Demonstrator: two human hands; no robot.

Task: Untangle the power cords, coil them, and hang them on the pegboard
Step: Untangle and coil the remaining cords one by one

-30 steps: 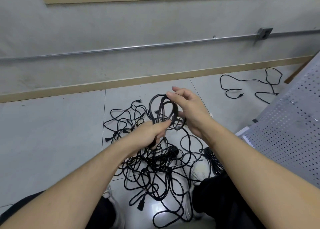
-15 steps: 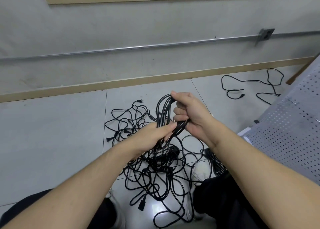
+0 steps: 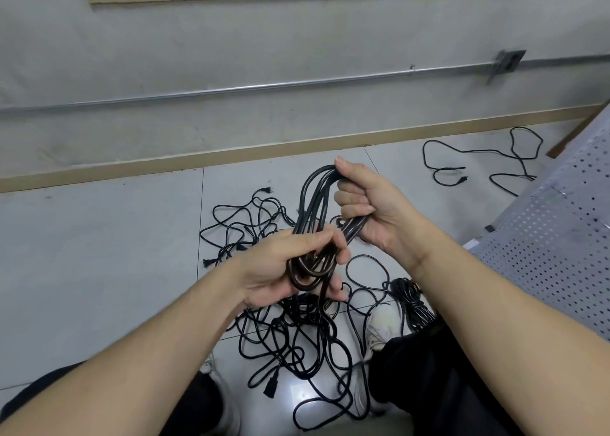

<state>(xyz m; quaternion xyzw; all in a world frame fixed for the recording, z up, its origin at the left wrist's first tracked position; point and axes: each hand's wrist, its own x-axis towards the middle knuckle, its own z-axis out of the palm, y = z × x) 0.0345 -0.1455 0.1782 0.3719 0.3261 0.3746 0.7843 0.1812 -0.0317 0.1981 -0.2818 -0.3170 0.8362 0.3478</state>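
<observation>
A black coiled power cord [image 3: 315,204] hangs in the air between both hands. My left hand [image 3: 284,270] grips the coil's lower end, fingers curled round the loops. My right hand [image 3: 366,204] grips the upper end, thumb on top. One strand trails from the coil down into a tangled heap of black cords [image 3: 297,333] on the tiled floor beneath. The grey perforated pegboard [image 3: 567,237] leans at the right edge.
A separate loose black cord [image 3: 478,161] lies on the floor at the back right near the baseboard. A bundled cord [image 3: 412,300] lies by my right shoe [image 3: 379,326]. My knees in dark trousers frame the heap. A grey wall with a metal conduit stands behind.
The round loop has been squeezed into a long narrow coil. My right hand closed round its upper end and my left hand slid down to the lower end.
</observation>
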